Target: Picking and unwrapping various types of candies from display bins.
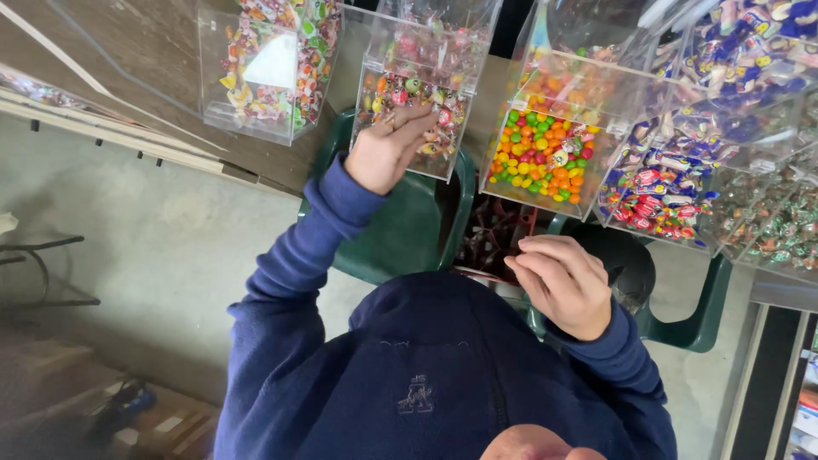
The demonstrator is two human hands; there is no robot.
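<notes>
My left hand (388, 149) reaches up to a clear plastic candy bin (413, 94) holding mixed wrapped sweets, its fingers pressed against the bin's front; whether they grip a sweet is hidden. My right hand (562, 281) hovers lower at the right, fingers curled together above a dark container (498, 234), and it may pinch something small that I cannot make out. Both arms wear dark blue sleeves.
More clear bins hang alongside: one with assorted sweets (264, 68) at left, one with small round coloured candies (550, 145), and one with blue and red wrapped sweets (673, 179) at right. Green plastic chairs (409, 226) stand below. A grey concrete floor (153, 255) lies to the left.
</notes>
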